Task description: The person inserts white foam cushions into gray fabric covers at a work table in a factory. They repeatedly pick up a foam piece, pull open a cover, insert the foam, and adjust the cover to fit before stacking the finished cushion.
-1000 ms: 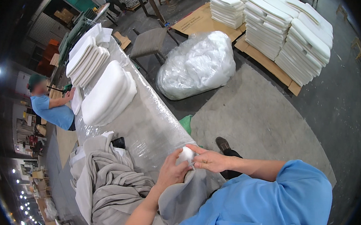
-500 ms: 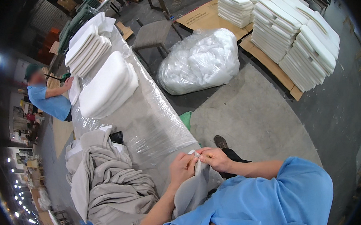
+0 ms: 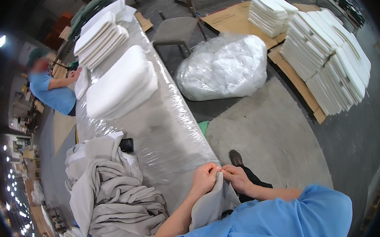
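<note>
Both hands meet at the near end of a plastic-covered table (image 3: 172,119), pinching the top edge of a grey fabric cover (image 3: 213,202). My left hand (image 3: 205,179) is closed on the cloth with its fingertips together. Right against it, my right hand (image 3: 237,179) is closed on the same edge. Below them the cover hangs down toward my blue shirt. What lies between the fingertips is too small to make out. To the left, a heap of similar grey fabric (image 3: 116,194) lies in folds on the table.
A black object (image 3: 126,145) rests beside the heap. White padding (image 3: 119,86) and stacked white pads (image 3: 98,41) lie farther up the table, near a co-worker in blue (image 3: 51,90). A bulging clear plastic bag (image 3: 221,68), a chair (image 3: 176,31) and pad stacks (image 3: 327,60) on cardboard stand right.
My view has shifted slightly. My hands remain together at the cover's edge, and a small white bit that showed between the fingers is no longer visible.
</note>
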Tool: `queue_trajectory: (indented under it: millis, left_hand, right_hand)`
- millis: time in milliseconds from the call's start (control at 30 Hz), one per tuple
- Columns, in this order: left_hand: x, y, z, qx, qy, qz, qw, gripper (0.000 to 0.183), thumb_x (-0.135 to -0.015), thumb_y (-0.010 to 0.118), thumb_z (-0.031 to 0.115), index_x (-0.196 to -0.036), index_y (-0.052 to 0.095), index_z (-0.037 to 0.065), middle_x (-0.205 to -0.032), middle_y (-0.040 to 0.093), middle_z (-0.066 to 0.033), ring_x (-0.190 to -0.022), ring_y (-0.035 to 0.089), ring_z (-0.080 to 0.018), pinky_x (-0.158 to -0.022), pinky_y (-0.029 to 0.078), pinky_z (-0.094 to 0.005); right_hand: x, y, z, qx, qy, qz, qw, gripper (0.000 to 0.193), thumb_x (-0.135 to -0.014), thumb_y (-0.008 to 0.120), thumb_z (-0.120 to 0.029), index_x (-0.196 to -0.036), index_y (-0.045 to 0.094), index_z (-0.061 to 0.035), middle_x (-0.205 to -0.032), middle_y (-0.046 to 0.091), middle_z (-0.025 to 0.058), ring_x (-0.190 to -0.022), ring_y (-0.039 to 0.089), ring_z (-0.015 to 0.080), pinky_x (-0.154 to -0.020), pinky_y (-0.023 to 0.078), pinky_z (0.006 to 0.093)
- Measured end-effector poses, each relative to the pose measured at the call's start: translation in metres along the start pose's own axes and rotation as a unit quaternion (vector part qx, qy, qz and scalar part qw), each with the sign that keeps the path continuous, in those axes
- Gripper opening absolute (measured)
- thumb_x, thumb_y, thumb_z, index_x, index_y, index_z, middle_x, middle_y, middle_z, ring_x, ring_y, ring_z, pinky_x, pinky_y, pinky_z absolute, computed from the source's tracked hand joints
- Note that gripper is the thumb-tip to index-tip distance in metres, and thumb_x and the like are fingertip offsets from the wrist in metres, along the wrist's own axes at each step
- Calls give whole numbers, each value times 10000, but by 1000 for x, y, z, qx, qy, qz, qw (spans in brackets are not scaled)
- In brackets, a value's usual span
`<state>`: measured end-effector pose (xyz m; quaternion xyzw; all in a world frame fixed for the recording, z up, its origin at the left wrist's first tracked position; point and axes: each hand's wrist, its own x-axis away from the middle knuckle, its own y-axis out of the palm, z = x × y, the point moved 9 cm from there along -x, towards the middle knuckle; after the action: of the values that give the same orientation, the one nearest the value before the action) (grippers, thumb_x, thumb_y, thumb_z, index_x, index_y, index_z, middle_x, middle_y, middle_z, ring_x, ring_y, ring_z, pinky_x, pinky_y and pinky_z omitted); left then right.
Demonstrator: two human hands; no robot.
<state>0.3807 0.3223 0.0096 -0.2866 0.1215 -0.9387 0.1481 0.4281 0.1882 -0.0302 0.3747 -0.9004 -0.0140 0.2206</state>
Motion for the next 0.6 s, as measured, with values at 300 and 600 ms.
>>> queue_trajectory:
  millis: [300,600]
  left_hand:
    - [-40,22,-83,-61,-17,-47,997,189,-944,709,254,-958,767,75,-786,733,-49,-732,665,-134,-702,539,-343]
    - [-19,68,-29,-216,82,-143,962,358,-943,670,404,-1030,752,67,-973,753,-177,-921,718,-366,-805,548,-459]
  right_hand:
    - [3,5,106,-84,196,-40,976,375,-1050,635,-369,-959,715,-14,-833,643,1,-738,548,101,-677,447,280]
    - [51,-12,126,-269,241,9,933,318,-999,685,-327,-1164,684,-55,-1077,723,84,-944,702,225,-844,569,404]
